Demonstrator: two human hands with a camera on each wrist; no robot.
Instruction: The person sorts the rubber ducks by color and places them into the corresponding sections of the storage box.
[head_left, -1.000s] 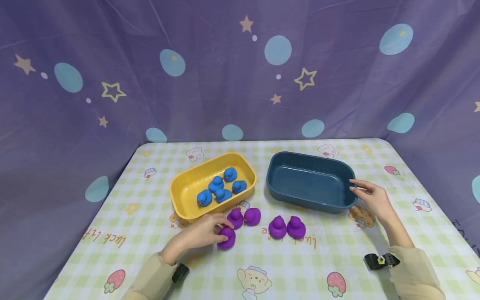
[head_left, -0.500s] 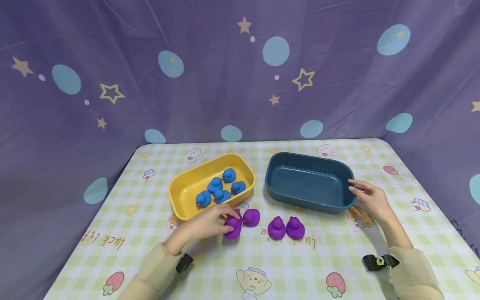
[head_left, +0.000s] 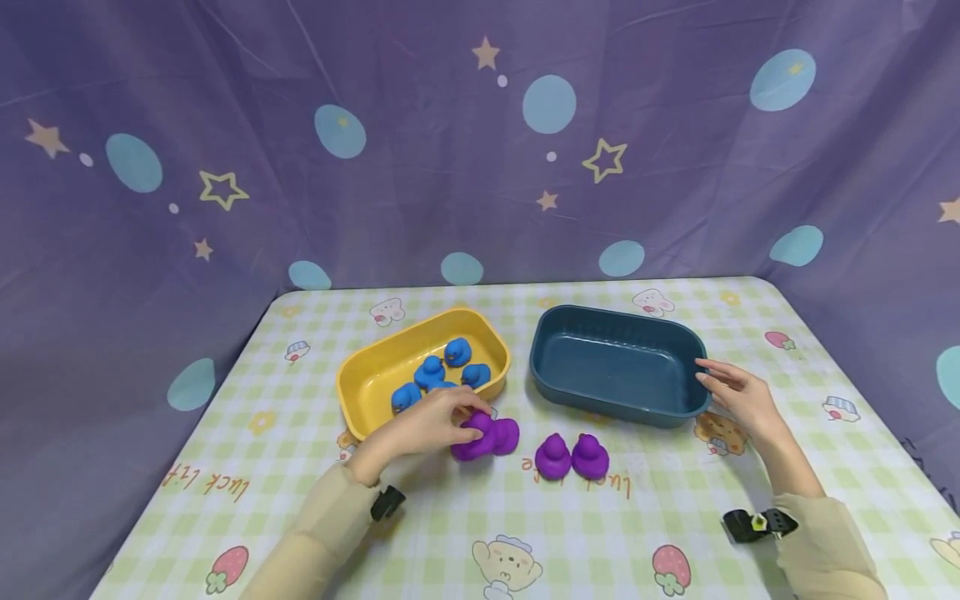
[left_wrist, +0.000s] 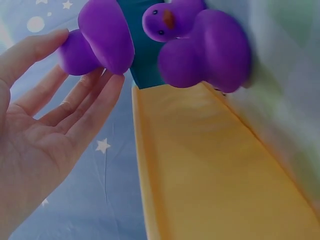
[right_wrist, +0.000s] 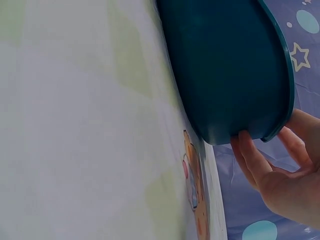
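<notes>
My left hand pinches a purple rubber duck by its head end, between thumb and fingers. In the head view the held duck overlaps two other purple ducks in front of the yellow bin; the left wrist view shows one of them beside it and another with an orange beak behind. My right hand grips the right end of a dark teal bin, fingertips over its rim. From the right wrist, fingers press the bin's outer wall while others reach behind the rim.
A yellow bin with several blue ducks stands left of the teal bin. Two more purple ducks sit side by side in front of the teal bin. A checked cloth covers the table; a purple curtain hangs behind.
My left hand has carried its purple duck away from me and to the right, over the neighbouring ducks. The right hand stays at the teal bin's rim.
</notes>
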